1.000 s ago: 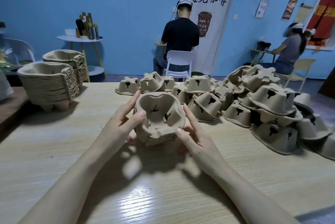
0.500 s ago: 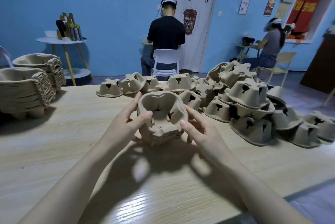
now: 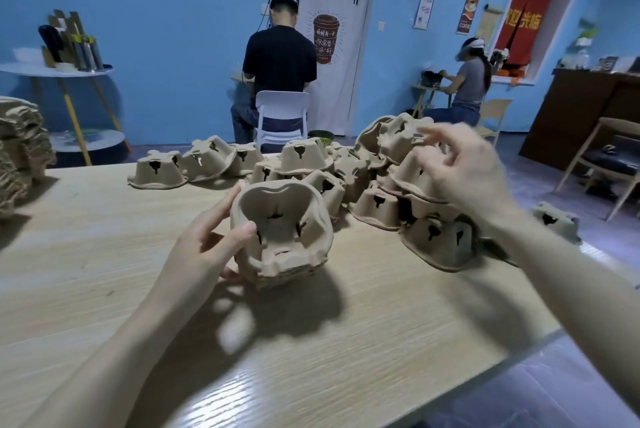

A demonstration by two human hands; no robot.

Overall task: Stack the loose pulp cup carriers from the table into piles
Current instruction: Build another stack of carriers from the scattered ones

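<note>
A small stack of brown pulp cup carriers [image 3: 282,237] is tilted with its hollow side toward me, just above the wooden table [image 3: 104,254]. My left hand [image 3: 207,247] grips its left rim, thumb inside. My right hand [image 3: 464,168] hovers, blurred, fingers spread, over a heap of loose carriers [image 3: 426,185] lying upside down at the right. It holds nothing. More loose carriers [image 3: 159,171] lie in a row along the table's far edge.
Tall finished piles of carriers [image 3: 20,150] stand at the table's left edge. Beyond the table a person sits on a white chair [image 3: 282,116]; another person sits at the back right. A wooden chair [image 3: 602,157] stands right of the table.
My right hand let go of the stack and moved up and right over the loose heap. The left hand now holds the stack alone. The view has swung right.
</note>
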